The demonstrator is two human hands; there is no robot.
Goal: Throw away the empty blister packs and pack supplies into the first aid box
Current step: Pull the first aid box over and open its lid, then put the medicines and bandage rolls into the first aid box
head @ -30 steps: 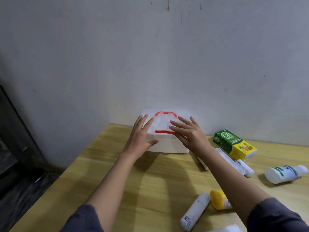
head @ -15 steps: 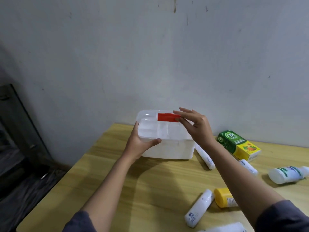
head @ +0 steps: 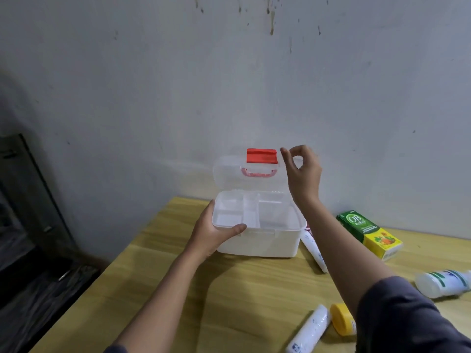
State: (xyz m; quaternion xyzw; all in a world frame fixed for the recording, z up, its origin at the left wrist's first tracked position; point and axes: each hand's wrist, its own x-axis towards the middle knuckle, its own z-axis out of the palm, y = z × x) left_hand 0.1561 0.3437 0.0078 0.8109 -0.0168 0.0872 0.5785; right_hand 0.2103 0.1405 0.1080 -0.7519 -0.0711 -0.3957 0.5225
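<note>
At the centre of the frame a white first aid box (head: 257,240) sits on the wooden table (head: 229,296), close against the grey wall (head: 229,85). Its clear lid (head: 244,174) stands raised and upright, with a red latch (head: 262,156) at the top edge and a red handle (head: 258,172) showing through the plastic. A white divided tray (head: 244,215) lies in the box's open top.

The left hand (head: 211,233) grips the box's near left corner — thumb over the rim, fingers curled round the side. The right hand (head: 303,171) is at the lid's upper right edge, thumb and forefinger pinched on it, the other fingers loosely curled.

To the right of the box lie a green and yellow carton (head: 369,233), a white tube (head: 314,248) partly behind the right forearm, and a white bottle (head: 443,282). At lower right — another white tube (head: 309,329) beside a yellow-capped container (head: 342,319).
</note>
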